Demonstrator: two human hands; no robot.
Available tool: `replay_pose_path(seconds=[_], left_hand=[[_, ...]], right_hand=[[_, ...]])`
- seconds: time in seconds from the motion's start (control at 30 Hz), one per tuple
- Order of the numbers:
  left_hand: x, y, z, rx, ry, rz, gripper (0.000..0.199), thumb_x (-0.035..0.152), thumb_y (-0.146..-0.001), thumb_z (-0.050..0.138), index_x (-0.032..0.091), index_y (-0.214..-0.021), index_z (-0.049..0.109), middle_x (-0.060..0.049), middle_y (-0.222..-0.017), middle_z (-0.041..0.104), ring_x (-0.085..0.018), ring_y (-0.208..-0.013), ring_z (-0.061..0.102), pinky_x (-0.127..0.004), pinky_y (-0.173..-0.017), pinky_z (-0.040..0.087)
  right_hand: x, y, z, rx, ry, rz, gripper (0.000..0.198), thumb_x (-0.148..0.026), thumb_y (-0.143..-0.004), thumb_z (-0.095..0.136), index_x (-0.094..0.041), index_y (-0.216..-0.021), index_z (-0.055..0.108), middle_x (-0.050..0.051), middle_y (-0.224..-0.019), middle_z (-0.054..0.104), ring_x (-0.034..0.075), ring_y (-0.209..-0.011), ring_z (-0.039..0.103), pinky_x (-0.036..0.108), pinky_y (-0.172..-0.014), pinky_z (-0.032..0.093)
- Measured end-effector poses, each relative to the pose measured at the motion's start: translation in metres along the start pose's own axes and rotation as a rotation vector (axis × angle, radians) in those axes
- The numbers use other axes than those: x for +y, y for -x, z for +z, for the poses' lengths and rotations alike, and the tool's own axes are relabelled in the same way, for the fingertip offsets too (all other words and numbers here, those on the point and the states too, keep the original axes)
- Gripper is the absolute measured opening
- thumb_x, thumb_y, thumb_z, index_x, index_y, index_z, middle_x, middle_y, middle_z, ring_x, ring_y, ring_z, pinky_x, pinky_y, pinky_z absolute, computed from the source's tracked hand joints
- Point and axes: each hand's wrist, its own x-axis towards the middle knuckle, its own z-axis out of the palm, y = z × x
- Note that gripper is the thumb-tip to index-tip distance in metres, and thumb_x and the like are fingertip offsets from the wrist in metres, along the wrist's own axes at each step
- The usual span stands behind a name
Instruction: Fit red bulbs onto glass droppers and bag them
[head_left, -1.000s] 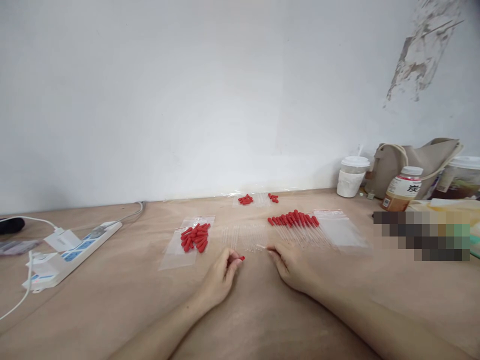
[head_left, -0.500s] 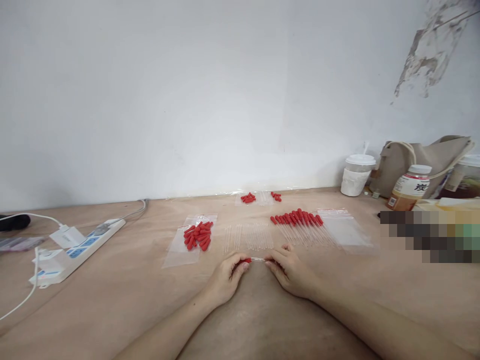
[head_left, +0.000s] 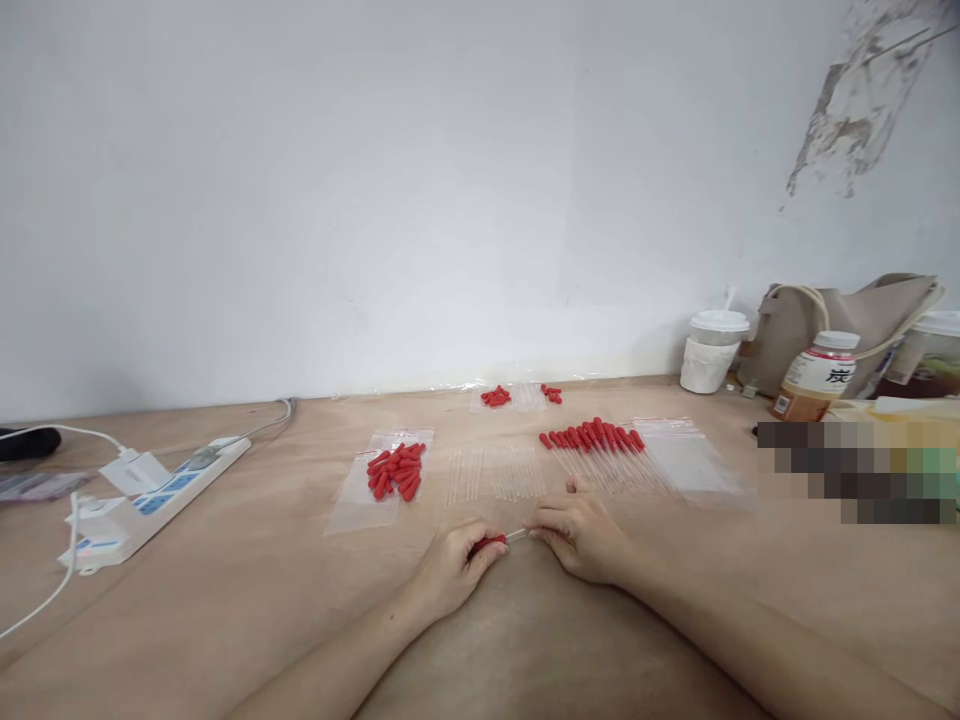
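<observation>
A: Hands first. Left hand [head_left: 461,565]?
B: Closed about one red bulb [head_left: 490,544], pinched between thumb and fingers, its end facing the right hand [head_left: 574,530].
A: Held in the right hand?
B: One clear tube [head_left: 517,534], gripped at the fingertips. Its other end meets the bulb; how deep it sits, I cannot tell. Bulb and tube are between the hands, over the front part of the desk [head_left: 225,620].
A: Loose tubes [head_left: 516,475]?
B: Two groups side by side, clear, roughly parallel, lying just beyond the hands.
A: Left of those?
B: One pile of red bulbs [head_left: 396,472], heaped on a flat plastic bag [head_left: 360,516].
A: Right?
B: One row of red-topped droppers [head_left: 598,440], tops toward the wall [head_left: 420,220], stems slanting to the front. Beside it, a second bag [head_left: 686,465], laid flat.
A: Rear edge?
B: Two small red clusters [head_left: 496,397], clear plastic between them.
A: Sundries?
B: Far left, a white power strip [head_left: 169,492] with plugs. Far right, a lidded cup [head_left: 709,362], a labelled bottle [head_left: 819,377] and a grey handbag [head_left: 870,308]; a pixelated patch there is unreadable.
</observation>
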Motion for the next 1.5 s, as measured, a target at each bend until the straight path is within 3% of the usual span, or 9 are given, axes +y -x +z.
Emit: replay_pose_path(seconds=[0.17,0.4,0.63,0.8,0.87,1.0,1.07,1.33,1.5], left_hand=[[-0.001,0.001,0.001,-0.001,-0.064,0.078,0.020,0.028,-0.086,0.042,0.017,-0.080,0.057,-0.001,-0.072,0.056,-0.014,-0.067,0.052,-0.022,-0.061,0.038],[-0.003,0.003,0.003,0.000,-0.089,0.160,0.019,0.026,-0.087,0.040,0.017,-0.082,0.055,-0.003,-0.074,0.055,-0.014,-0.067,0.051,-0.023,-0.062,0.038],[-0.007,-0.002,0.002,0.024,-0.082,0.157,0.021,0.030,-0.086,0.042,0.018,-0.085,0.059,-0.004,-0.075,0.058,-0.015,-0.070,0.052,-0.024,-0.064,0.040],[-0.015,-0.003,-0.004,0.146,0.015,0.054,0.025,0.031,-0.081,0.051,0.021,-0.104,0.054,-0.004,-0.087,0.055,-0.013,-0.070,0.051,-0.023,-0.062,0.042],[-0.020,-0.003,-0.005,0.193,0.044,-0.034,0.034,0.031,-0.078,0.055,0.020,-0.110,0.049,-0.003,-0.086,0.053,-0.013,-0.067,0.050,-0.023,-0.059,0.042],[-0.027,-0.004,-0.006,0.130,0.074,-0.117,0.024,0.030,-0.077,0.054,0.018,-0.097,0.056,-0.001,-0.075,0.051,-0.013,-0.064,0.049,-0.023,-0.057,0.040],[-0.026,-0.005,-0.006,0.087,0.064,-0.102,0.020,0.030,-0.076,0.054,0.018,-0.091,0.059,-0.001,-0.076,0.052,-0.013,-0.064,0.049,-0.023,-0.058,0.039],[-0.018,-0.004,-0.009,0.041,0.037,-0.042,0.014,0.027,-0.077,0.052,0.018,-0.083,0.061,-0.003,-0.082,0.055,-0.014,-0.068,0.050,-0.024,-0.060,0.039],[-0.018,-0.005,-0.009,0.032,0.028,-0.014,0.012,0.023,-0.077,0.052,0.019,-0.084,0.061,-0.003,-0.083,0.056,-0.015,-0.072,0.051,-0.025,-0.064,0.040]], right_hand=[[-0.009,0.002,0.004,0.018,0.067,-0.018,0.020,-0.017,-0.081,0.041,-0.020,-0.074,0.060,0.000,-0.065,0.060,0.010,-0.058,0.048,0.029,-0.066,0.021],[-0.019,0.001,0.008,-0.006,-0.012,0.039,0.024,-0.019,-0.083,0.038,-0.018,-0.070,0.058,0.000,-0.061,0.060,0.010,-0.057,0.049,0.028,-0.067,0.025],[-0.024,-0.003,-0.001,-0.056,-0.043,0.105,0.025,-0.023,-0.085,0.038,-0.019,-0.069,0.058,-0.001,-0.064,0.062,0.011,-0.061,0.050,0.028,-0.069,0.027],[-0.024,-0.004,-0.020,-0.051,0.179,0.039,0.023,-0.026,-0.080,0.044,-0.019,-0.067,0.061,0.004,-0.068,0.062,0.015,-0.069,0.050,0.031,-0.067,0.025],[-0.014,-0.005,-0.030,-0.022,0.226,0.165,0.027,-0.027,-0.081,0.043,-0.019,-0.064,0.061,0.004,-0.066,0.062,0.016,-0.068,0.051,0.031,-0.068,0.026],[0.023,-0.017,-0.047,0.055,0.226,0.720,0.034,-0.035,-0.081,0.039,-0.019,-0.061,0.061,0.003,-0.061,0.062,0.015,-0.061,0.053,0.029,-0.062,0.027],[0.042,-0.026,-0.048,0.064,0.269,0.866,0.033,-0.037,-0.078,0.040,-0.020,-0.060,0.060,0.003,-0.064,0.063,0.017,-0.065,0.055,0.029,-0.063,0.027],[0.064,-0.036,-0.017,0.005,0.411,0.944,0.033,-0.037,-0.078,0.039,-0.017,-0.066,0.062,0.008,-0.071,0.064,0.022,-0.072,0.057,0.037,-0.073,0.026],[0.068,-0.030,-0.014,0.019,0.450,0.927,0.033,-0.037,-0.077,0.039,-0.017,-0.066,0.062,0.008,-0.068,0.064,0.022,-0.069,0.058,0.039,-0.074,0.025]])
